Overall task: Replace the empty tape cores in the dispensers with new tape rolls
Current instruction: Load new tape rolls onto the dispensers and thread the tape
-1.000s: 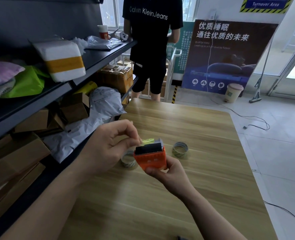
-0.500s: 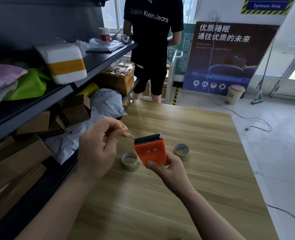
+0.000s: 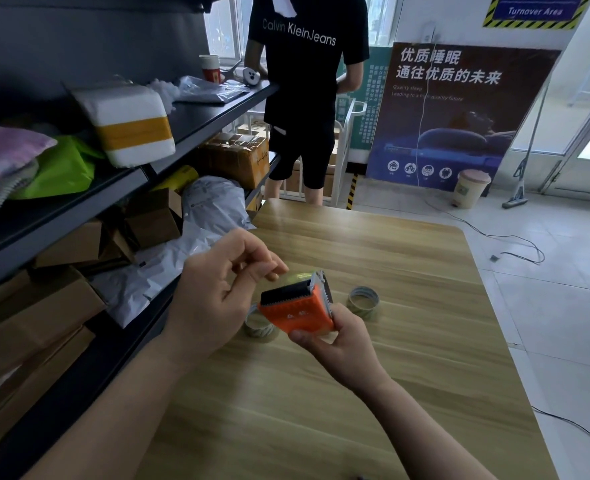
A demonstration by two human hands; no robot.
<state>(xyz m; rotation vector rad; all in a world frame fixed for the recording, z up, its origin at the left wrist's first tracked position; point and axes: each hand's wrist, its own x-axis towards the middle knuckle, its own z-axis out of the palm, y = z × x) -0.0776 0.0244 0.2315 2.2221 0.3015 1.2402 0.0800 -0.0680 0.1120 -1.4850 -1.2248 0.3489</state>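
Head view: the dispenser (image 3: 297,313) is held above the table (image 3: 407,393), gripped from below by the right hand (image 3: 338,344), whose thumb and fingers are curled around its orange body. A clear strip (image 3: 298,277) runs from the toothed blade to the left hand (image 3: 213,299), where it looks to be pinched between thumb and forefinger. The other fingers are loosely bent.

Several risks can be judged from here. The strip could fold back and stick to itself or to the fingertips if it is let slack. It could be torn early if it is dragged across the teeth at an angle. A fingertip could be nicked by the blade, which sits just beside the pinch. The dispenser could twist in the right hand if the strip is pulled hard, since it is supported only from beneath.

Counted: one dispenser, one strip and two hands. Two rings are seen on the table, one (image 3: 260,330) partly hidden behind the dispenser and one (image 3: 362,302) to its right. Whether these are empty cores or rolls cannot be told.
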